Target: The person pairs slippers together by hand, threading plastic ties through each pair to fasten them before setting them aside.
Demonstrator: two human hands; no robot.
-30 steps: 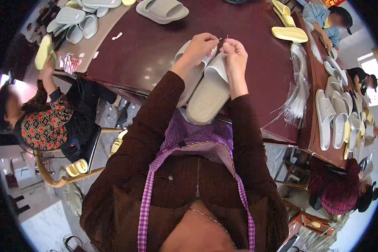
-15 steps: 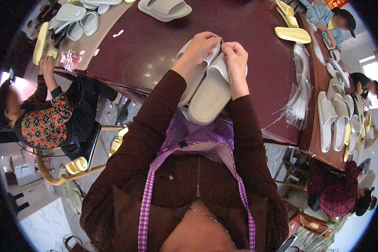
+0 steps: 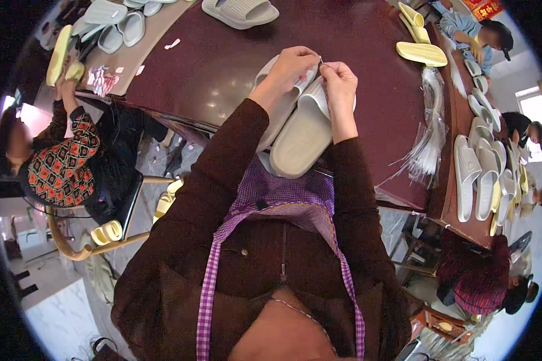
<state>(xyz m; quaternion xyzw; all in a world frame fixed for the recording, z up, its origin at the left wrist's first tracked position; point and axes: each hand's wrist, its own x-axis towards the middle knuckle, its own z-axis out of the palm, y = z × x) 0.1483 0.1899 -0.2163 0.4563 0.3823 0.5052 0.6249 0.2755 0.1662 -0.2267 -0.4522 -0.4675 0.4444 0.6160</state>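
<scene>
Two pale grey-green slide sandals [image 3: 301, 135] lie soles-up side by side against my front, their heels over the near edge of a dark maroon table [image 3: 223, 54]. My left hand [image 3: 292, 66] grips the strap end of the sandals from the left. My right hand [image 3: 340, 78] pinches at the same strap end from the right. The fingertips of both hands meet at a small thin item at the top of the pair, too small to make out.
A grey sandal [image 3: 241, 11] lies at the table's far edge and yellow sandals [image 3: 421, 53] at the far right. Clear plastic bags [image 3: 430, 138] lie on the right. Rows of sandals [image 3: 479, 168] fill a side table. A seated person [image 3: 60, 156] works at left.
Both hands stay pinched together at the strap end of the pair. The person at left has raised a yellow sandal slightly. Little else differs.
</scene>
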